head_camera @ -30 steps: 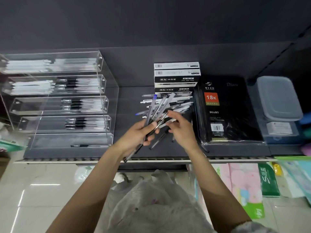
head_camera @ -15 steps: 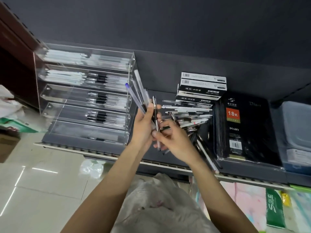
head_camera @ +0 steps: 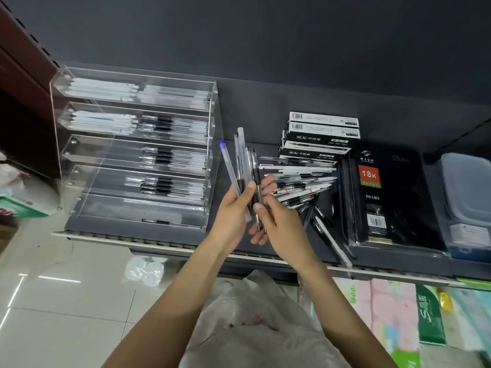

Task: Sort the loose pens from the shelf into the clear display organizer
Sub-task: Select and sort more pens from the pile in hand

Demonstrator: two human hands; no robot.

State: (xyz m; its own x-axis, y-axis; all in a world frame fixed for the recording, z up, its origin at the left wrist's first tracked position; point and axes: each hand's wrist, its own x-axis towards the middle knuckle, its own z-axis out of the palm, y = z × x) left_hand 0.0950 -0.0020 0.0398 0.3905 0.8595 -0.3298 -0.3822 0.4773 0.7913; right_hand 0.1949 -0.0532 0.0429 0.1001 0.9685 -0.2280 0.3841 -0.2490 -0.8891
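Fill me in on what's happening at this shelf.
A person is sorting pens. The left hand grips a bunch of pens fanned upward, and the right hand pinches one of them. More loose pens lie piled on the shelf. The clear organizer to the left has pens in every tier, just one in the bottom.

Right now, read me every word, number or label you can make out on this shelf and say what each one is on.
"18K": orange label on the black diary pack.
"DIARY": same pack, below it.
"GEL INK PEN": black pen boxes, beside Chinese characters.
"1600": pastel package under the shelf.
Barcodes, small box print, green packet lettering: too blurred to read.
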